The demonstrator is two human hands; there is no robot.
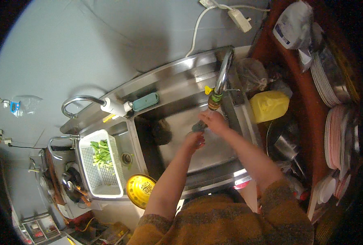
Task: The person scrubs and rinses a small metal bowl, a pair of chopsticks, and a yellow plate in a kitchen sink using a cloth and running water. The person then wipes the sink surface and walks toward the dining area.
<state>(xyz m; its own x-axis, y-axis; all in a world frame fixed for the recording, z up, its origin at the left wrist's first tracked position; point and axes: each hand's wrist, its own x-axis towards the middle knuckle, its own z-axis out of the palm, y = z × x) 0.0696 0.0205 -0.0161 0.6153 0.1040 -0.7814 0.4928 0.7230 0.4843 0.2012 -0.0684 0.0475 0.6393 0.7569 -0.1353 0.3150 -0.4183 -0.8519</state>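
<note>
My left hand [194, 141] is over the large steel sink basin [184, 159], its fingers curled against a small grey-green scrubber or cloth [199, 126]. Close beside it, my right hand [213, 121] lies just under the outlet of the chrome faucet [223, 75], near the same scrubber. The faucet bears a green and brown wrapped end. Which hand grips the scrubber is unclear, as the fingers overlap it and are small in view. A round dark thing [162, 131] rests at the basin's left side.
A white plastic basket [118, 171] with leafy greens [102, 153] stands over the small left basin. A yellow bowl or lid [141, 190] sits by my left forearm. Right of the sink are a yellow jug [270, 105], a pan [284, 144] and stacked plates [337, 137].
</note>
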